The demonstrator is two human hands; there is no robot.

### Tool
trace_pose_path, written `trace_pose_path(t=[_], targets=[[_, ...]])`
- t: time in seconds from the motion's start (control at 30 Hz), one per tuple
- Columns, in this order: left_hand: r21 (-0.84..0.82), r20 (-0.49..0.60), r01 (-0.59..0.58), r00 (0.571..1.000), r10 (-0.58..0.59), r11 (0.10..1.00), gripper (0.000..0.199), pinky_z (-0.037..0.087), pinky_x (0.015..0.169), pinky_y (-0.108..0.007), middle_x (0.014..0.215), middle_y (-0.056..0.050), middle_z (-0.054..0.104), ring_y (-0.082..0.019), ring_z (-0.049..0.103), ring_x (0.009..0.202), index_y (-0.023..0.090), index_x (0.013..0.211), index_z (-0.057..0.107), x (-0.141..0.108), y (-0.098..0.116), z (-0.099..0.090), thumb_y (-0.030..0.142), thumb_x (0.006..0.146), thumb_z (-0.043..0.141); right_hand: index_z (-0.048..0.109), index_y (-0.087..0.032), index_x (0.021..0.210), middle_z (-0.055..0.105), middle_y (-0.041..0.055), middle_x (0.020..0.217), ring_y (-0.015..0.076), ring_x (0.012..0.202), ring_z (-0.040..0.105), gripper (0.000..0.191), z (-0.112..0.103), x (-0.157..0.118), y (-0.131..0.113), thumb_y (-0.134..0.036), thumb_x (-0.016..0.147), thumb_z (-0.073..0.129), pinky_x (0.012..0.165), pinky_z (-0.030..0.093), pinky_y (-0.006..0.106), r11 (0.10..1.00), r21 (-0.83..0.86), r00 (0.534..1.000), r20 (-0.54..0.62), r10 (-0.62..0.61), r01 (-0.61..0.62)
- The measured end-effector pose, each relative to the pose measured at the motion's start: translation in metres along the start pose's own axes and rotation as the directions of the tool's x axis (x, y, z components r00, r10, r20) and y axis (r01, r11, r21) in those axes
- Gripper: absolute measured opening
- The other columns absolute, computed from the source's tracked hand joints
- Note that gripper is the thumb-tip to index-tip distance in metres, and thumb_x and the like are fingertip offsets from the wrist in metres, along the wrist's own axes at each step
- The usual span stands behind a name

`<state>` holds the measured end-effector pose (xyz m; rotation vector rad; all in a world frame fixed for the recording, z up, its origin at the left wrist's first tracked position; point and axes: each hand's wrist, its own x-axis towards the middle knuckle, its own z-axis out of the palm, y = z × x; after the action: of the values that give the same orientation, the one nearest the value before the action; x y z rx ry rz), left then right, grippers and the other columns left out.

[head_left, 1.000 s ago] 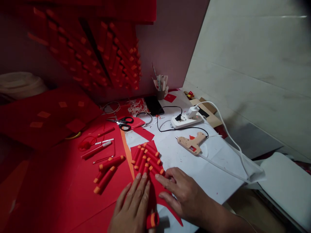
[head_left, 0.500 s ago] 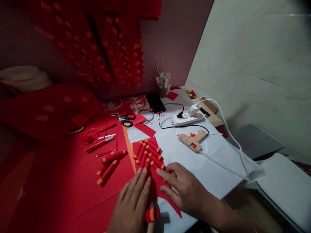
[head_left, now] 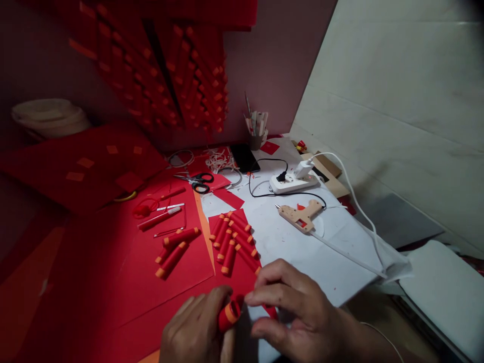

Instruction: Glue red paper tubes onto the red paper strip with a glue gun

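My left hand [head_left: 194,322] is closed around a red paper roll with an orange band [head_left: 229,317], whose open end faces up beside my thumb. To its right, my right hand [head_left: 297,312] has its fingers curved and apart, with nothing visible between them; its fingertips are close to the roll. Just beyond both hands lies a red paper sheet [head_left: 245,282]. Several red rolls with orange ends [head_left: 227,257] sit on it in a slanting V pattern. Three loose rolls [head_left: 174,259] are left of that sheet.
A beige glue gun [head_left: 302,214] lies on white paper at the right, near a white power strip [head_left: 291,184] with cables. Black-handled scissors [head_left: 200,182], a red marker [head_left: 161,219] and a phone [head_left: 245,158] lie farther back. Finished-looking roll panels [head_left: 196,75] hang behind.
My left hand has drawn back from the sheet, bringing the paper roll nearer to me. My right hand has come off the rolls and moved down, with its fingers opened wider.
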<state>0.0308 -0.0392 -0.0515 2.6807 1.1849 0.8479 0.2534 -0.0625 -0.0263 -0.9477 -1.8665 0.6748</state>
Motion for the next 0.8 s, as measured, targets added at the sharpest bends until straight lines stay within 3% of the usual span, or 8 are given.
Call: trace_pose_path(t=[0.1, 0.2, 0.47, 0.63, 0.8], targets=[[0.004, 0.037, 0.000, 0.999, 0.000, 1.000, 0.022, 0.053, 0.052, -0.024, 0.071, 0.000, 0.071, -0.017, 0.069, 0.055, 0.023, 0.109, 0.052, -0.001, 0.002, 0.001, 0.016, 0.088, 0.051, 0.066, -0.023, 0.114, 0.063, 0.0048, 0.097, 0.0131, 0.074, 0.064, 0.021, 0.012, 0.003, -0.001, -0.032, 0.095, 0.067, 0.062, 0.057, 0.022, 0.994, 0.093, 0.999, 0.011, 0.051, -0.052], [-0.024, 0.044, 0.017, 0.999, -0.016, 1.000, 0.023, 0.053, 0.054, -0.024, 0.071, 0.002, 0.070, -0.017, 0.069, 0.056, 0.023, 0.109, 0.052, -0.001, 0.003, 0.002, 0.015, 0.088, 0.051, 0.067, -0.023, 0.104, 0.063, 0.0031, 0.091, 0.0130, 0.074, 0.063, 0.010, 0.019, 0.004, 0.001, -0.026, 0.096, 0.063, 0.064, 0.056, 0.022, 0.989, 0.120, 0.996, -0.009, 0.091, -0.089], [-0.098, 0.099, 0.130, 0.988, -0.120, 0.987, 0.019, 0.051, 0.051, -0.023, 0.070, 0.004, 0.072, -0.017, 0.070, 0.057, 0.027, 0.104, 0.053, -0.001, 0.006, 0.006, 0.018, 0.088, 0.054, 0.057, -0.022, 0.093, 0.058, 0.0017, 0.085, 0.0146, 0.076, 0.058, 0.005, 0.017, 0.001, 0.003, -0.019, 0.096, 0.054, 0.066, 0.049, 0.026, 0.980, 0.129, 0.988, 0.009, 0.155, -0.155], [-0.157, 0.121, 0.226, 0.971, -0.208, 0.961, 0.016, 0.053, 0.055, -0.020, 0.074, 0.006, 0.075, -0.015, 0.073, 0.060, 0.029, 0.101, 0.055, -0.002, 0.005, 0.003, 0.018, 0.089, 0.053, 0.051, -0.024, 0.097, 0.055, 0.0006, 0.085, 0.0152, 0.074, 0.056, 0.008, 0.015, -0.014, 0.012, -0.024, 0.102, 0.046, 0.066, 0.045, 0.029, 0.943, 0.213, 0.963, -0.039, 0.268, -0.254], [-0.149, 0.096, 0.272, 0.961, -0.260, 0.951, 0.014, 0.049, 0.046, -0.019, 0.070, 0.006, 0.075, -0.016, 0.073, 0.057, 0.029, 0.102, 0.057, -0.006, 0.005, 0.002, 0.022, 0.091, 0.052, 0.051, -0.024, 0.092, 0.055, 0.0025, 0.086, 0.0171, 0.075, 0.057, 0.022, 0.001, -0.027, 0.026, -0.031, 0.108, 0.037, 0.063, 0.045, 0.029, 0.924, 0.143, 0.910, -0.175, 0.376, -0.355]])
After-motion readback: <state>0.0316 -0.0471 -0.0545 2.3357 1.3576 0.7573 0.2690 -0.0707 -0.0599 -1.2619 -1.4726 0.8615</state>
